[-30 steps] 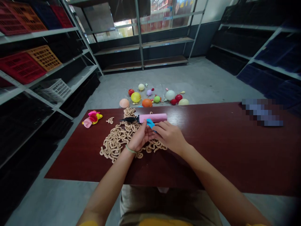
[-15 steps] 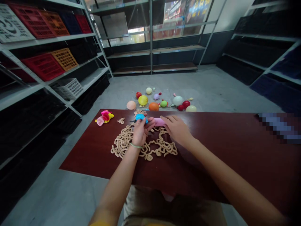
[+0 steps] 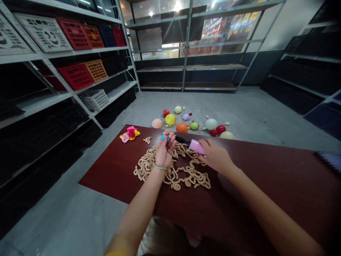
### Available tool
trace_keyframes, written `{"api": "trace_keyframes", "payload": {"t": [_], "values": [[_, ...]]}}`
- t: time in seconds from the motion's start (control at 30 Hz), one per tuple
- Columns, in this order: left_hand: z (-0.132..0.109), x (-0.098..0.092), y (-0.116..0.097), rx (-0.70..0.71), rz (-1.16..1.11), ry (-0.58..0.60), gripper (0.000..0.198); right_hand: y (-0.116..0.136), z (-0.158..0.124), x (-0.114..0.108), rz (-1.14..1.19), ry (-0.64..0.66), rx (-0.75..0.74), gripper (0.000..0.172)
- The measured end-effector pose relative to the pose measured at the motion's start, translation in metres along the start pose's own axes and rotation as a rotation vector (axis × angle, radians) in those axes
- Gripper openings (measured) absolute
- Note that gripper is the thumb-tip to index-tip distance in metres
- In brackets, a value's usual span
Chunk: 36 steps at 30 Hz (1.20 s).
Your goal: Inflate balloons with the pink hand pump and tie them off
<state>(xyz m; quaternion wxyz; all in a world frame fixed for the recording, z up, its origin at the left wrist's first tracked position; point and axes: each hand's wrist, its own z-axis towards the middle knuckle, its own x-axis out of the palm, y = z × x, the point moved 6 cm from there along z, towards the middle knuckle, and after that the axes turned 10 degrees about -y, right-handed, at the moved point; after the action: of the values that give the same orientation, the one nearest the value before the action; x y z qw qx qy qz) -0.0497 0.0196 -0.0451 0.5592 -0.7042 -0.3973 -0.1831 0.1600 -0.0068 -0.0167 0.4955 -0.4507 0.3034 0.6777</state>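
My left hand [image 3: 165, 151] is closed on a small blue balloon [image 3: 162, 137], held at the black nozzle [image 3: 181, 139] of a pink hand pump [image 3: 196, 146]. My right hand [image 3: 216, 156] is wrapped round the pump's pink body, lifted a little off the dark red table [image 3: 255, 185]. Under both hands lies a heap of tan, curly uninflated balloons [image 3: 173, 170]. A green band sits on my left wrist.
A small bundle of pink and yellow balloons [image 3: 129, 133] lies at the table's far left corner. Several inflated balloons [image 3: 191, 122] are scattered on the grey floor beyond the table. Metal shelves with red, orange and white crates [image 3: 77, 73] line the left side.
My right hand went from the balloon to the pump and gripped it, lifting it off the table. My left hand carried the blue balloon to the nozzle. The camera tilted upward.
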Motion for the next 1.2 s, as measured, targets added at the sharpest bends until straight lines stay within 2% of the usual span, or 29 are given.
{"api": "trace_keyframes", "payload": {"t": [0.13,0.2,0.33,0.4,0.7,0.97,1.1,1.2], "values": [[0.003,-0.007,-0.005,0.094,0.008,-0.088,0.035,-0.017,-0.026,-0.019,0.004,-0.141,0.095,0.054],[0.005,-0.009,-0.006,0.122,-0.003,-0.105,0.035,-0.015,-0.037,-0.023,0.049,-0.192,0.052,0.058],[0.008,-0.011,-0.007,0.18,-0.071,-0.108,0.033,0.002,-0.047,-0.017,0.067,-0.151,-0.133,0.059],[0.008,-0.011,-0.006,0.189,-0.107,-0.106,0.033,0.007,-0.047,-0.013,0.054,-0.147,-0.164,0.058],[0.006,-0.005,0.003,0.166,-0.107,-0.04,0.035,0.013,-0.049,-0.009,0.07,-0.13,-0.136,0.062],[0.001,-0.003,0.007,0.19,-0.009,-0.043,0.038,0.015,-0.047,-0.008,0.09,-0.09,-0.104,0.06],[-0.002,0.002,0.011,0.18,0.007,0.0,0.034,0.019,-0.047,-0.008,0.108,-0.079,-0.097,0.062],[-0.004,0.009,0.018,0.122,-0.031,0.047,0.026,0.023,-0.046,-0.007,0.127,-0.084,-0.079,0.065]]}}
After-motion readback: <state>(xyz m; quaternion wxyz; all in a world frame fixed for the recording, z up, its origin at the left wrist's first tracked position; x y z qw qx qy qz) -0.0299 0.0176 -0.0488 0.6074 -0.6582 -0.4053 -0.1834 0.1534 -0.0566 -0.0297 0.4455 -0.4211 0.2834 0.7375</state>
